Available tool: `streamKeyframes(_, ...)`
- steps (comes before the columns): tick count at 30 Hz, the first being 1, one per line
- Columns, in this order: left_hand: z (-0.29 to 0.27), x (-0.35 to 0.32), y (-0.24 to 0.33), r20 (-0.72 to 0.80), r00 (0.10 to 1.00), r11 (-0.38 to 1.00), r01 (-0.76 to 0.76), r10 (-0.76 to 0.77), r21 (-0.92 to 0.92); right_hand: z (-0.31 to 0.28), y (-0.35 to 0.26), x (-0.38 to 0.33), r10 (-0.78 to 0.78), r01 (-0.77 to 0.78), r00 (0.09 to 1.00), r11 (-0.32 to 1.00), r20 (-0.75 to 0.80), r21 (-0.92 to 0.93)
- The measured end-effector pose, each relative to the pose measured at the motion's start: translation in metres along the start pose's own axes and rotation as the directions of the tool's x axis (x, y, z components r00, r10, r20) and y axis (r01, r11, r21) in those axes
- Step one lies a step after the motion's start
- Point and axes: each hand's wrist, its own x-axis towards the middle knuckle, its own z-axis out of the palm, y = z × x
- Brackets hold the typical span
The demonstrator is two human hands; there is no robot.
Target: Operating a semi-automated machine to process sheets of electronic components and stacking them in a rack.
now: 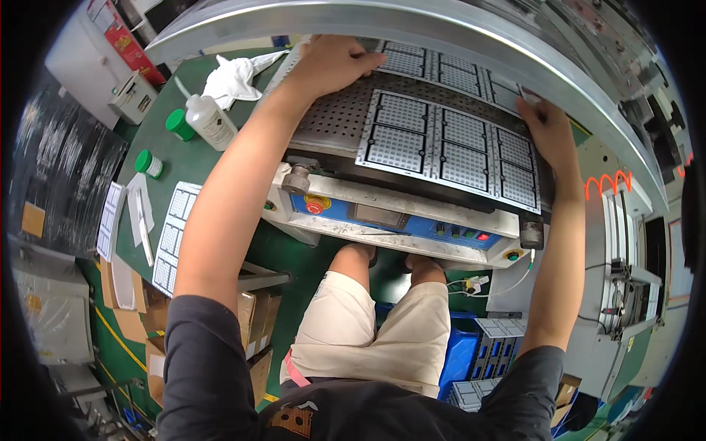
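Note:
Two white panels with grids of small pads and black lines, which look like printed circuit boards, lie on a perforated metal bed. The far circuit board panel [460,76] is partly hidden under the machine's raised frame. My left hand [334,66] pinches its left edge between thumb and fingers. At its right end my right hand [548,131] is closed on the edge, thumb toward the panel. Nearer to me rests the other circuit board panel [465,153], flat along the front of the perforated bed [331,114], touched by neither hand.
Overhead runs a metal frame [368,23]. The machine's front has a blue control panel [412,231] with a red knob [316,204]. On the green table [165,195] at left are a white bottle [211,121], green-lidded jars [149,164], a white cloth [237,79] and another panel [175,228].

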Motion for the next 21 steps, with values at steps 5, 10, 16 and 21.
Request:
streamKeyframes(5, 0.007, -0.001, -0.007, -0.088, 0.993, 0.996, -0.078, 0.074, -0.043, -0.006, -0.001, 0.001, 0.160, -0.164, 0.976, 0.986, 0.149, 0.015)
streamKeyframes(10, 0.007, -0.004, 0.001, -0.069, 0.997, 0.997, -0.050, 0.046, -0.065, 0.005, 0.018, 0.004, 0.089, -0.114, 0.988, 0.972, 0.126, 0.206)
streamKeyframes(16, 0.006, -0.005, 0.004, -0.100, 0.993, 0.998, -0.058, 0.055, -0.029, 0.004, 0.015, 0.004, 0.045, -0.070, 0.994, 0.963, 0.102, 0.259)
streamKeyframes(21, -0.002, -0.003, 0.001, 0.009, 1.000, 0.999, -0.003, 0.003, -0.054, -0.004, 0.010, 0.014, 0.117, -0.147, 0.970, 0.981, 0.213, 0.130)
